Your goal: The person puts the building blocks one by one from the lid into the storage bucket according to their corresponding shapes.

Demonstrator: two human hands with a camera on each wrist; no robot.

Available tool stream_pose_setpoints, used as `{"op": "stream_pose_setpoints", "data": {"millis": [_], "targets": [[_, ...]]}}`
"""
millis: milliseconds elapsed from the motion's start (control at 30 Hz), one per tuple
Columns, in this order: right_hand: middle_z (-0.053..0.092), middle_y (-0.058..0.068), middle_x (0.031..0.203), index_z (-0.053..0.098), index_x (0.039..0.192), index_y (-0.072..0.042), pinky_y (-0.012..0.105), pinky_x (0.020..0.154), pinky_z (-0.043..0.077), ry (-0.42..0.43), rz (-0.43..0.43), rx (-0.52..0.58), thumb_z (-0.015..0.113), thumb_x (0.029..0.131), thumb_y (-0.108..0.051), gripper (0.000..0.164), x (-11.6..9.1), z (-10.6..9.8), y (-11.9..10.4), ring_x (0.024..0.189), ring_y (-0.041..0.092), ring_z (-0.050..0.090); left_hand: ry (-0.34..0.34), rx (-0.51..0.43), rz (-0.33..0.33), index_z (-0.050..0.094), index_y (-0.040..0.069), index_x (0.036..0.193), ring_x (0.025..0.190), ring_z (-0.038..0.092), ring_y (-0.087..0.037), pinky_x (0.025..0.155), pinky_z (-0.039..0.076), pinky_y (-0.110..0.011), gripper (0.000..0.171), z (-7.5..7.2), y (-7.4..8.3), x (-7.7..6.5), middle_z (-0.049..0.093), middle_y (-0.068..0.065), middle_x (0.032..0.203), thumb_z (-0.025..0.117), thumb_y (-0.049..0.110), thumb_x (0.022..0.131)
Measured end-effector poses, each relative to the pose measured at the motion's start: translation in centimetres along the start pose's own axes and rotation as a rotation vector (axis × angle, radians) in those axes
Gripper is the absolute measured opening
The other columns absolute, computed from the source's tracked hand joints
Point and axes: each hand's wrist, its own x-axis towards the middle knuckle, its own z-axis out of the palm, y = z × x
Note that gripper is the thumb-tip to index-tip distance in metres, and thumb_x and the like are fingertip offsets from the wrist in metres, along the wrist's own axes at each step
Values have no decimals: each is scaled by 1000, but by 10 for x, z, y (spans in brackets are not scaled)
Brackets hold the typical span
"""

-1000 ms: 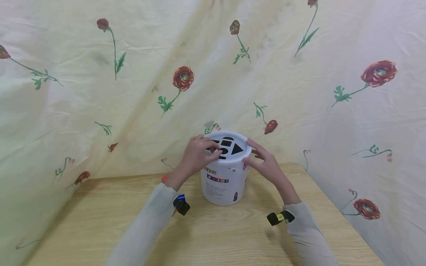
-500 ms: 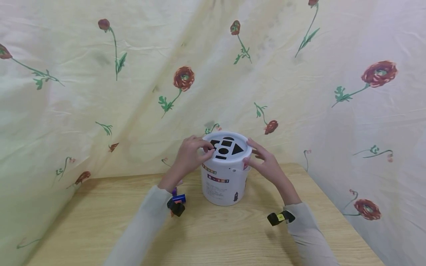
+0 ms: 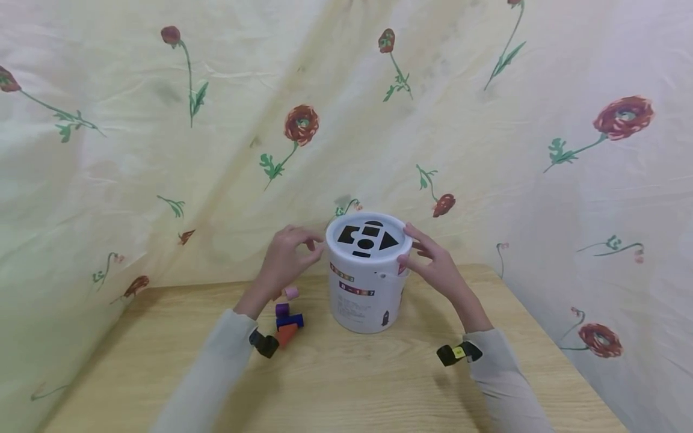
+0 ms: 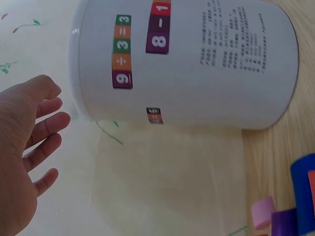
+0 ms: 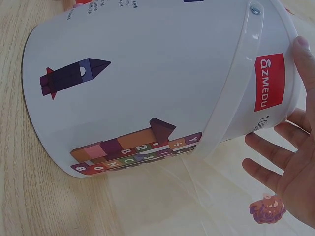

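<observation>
A white shape-sorter bucket [image 3: 354, 307] stands upright on the table, its lid [image 3: 397, 231] cut with several dark shaped holes. To its left, my left hand [image 3: 287, 258] hovers with loosely bent fingers, the fingertips near the rim. Nothing shows between those fingers in the left wrist view, where the hand [image 4: 22, 147] is apart from the bucket [image 4: 197, 93]. On the other side, my right hand [image 3: 433, 264] rests spread against the rim, thumb at the front and index finger farther back. The right wrist view has its thumb [image 5: 301, 46] on the rim edge.
Left of the bucket lie a pink block [image 3: 291, 293], a purple block [image 3: 282, 310], a blue block [image 3: 290, 321] and an orange block [image 3: 286, 335], partly behind the left wrist. A flowered cloth [image 3: 227, 150] hangs behind the wooden table [image 3: 368, 385].
My left hand has moved left, from above the lid's holes to outside the rim, and the blocks beneath that arm show more. My right hand has stayed at the rim.
</observation>
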Motion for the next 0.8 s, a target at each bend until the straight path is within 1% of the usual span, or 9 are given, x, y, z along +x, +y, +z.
{"op": "stream_pose_setpoints", "data": {"millis": [133, 233, 300, 400, 500, 567, 667, 733, 800], "targets": [[29, 0, 168, 38, 158, -25, 60, 115, 37, 3, 3, 0, 72, 96, -28, 70, 0, 0, 0, 143, 37, 47, 9, 25, 13, 77, 10, 102, 92, 61, -23, 89, 51, -42, 14, -2, -11, -9, 73, -4, 86, 77, 17, 89], [28, 0, 168, 38, 158, -25, 60, 115, 36, -1, 1, 1, 71, 96, -28, 70, 0, 0, 0, 143, 38, 47, 0, 40, 36, 77, 8, 99, 87, 63, -26, 83, 51, -41, 13, -2, -21, -17, 74, -6, 84, 77, 15, 88], [28, 1, 168, 37, 158, -24, 61, 115, 36, -4, -3, 3, 71, 96, -27, 71, 0, 0, 0, 143, 39, 47, -17, 55, 50, 77, 6, 97, 85, 64, -28, 80, 51, -41, 13, -2, -28, -23, 74, -7, 83, 78, 14, 87], [28, 2, 169, 37, 159, -22, 61, 115, 36, -5, -6, 6, 71, 97, -25, 71, 0, 0, 0, 143, 39, 47, -65, 73, 43, 77, 6, 97, 83, 63, -27, 78, 50, -40, 13, -2, -38, -34, 73, -6, 82, 78, 14, 87], [28, 2, 169, 37, 159, -23, 62, 115, 36, -6, -3, 8, 71, 97, -26, 71, 0, 0, 0, 143, 39, 47, -130, 83, 2, 77, 5, 98, 82, 61, -24, 78, 50, -42, 14, -2, -47, -44, 72, -5, 81, 78, 12, 86], [28, 1, 169, 37, 159, -23, 62, 115, 36, -7, 0, 8, 71, 97, -26, 71, 0, 0, -1, 143, 39, 46, -176, 87, -29, 77, 5, 98, 82, 62, -24, 89, 52, -48, 15, -1, -53, -50, 72, -4, 82, 79, 11, 85], [28, 2, 169, 37, 159, -23, 62, 115, 35, -9, 1, 8, 71, 97, -26, 71, -1, 0, -2, 143, 39, 46, -250, 88, -84, 76, 4, 99, 84, 63, -26, 93, 51, -51, 17, -2, -61, -57, 72, -5, 85, 80, 12, 84], [28, 1, 169, 37, 159, -23, 62, 115, 35, -7, 2, 8, 71, 97, -26, 71, -1, 0, -1, 143, 39, 46, -301, 87, -122, 76, 5, 101, 85, 64, -26, 92, 50, -48, 19, -2, -65, -61, 73, -5, 88, 81, 14, 85], [28, 1, 168, 37, 159, -23, 62, 115, 35, -7, 3, 9, 71, 97, -26, 71, -1, 0, -1, 143, 39, 46, -349, 84, -153, 77, 5, 104, 87, 63, -27, 82, 48, -42, 23, -2, -69, -66, 73, -7, 91, 82, 18, 86]]}}
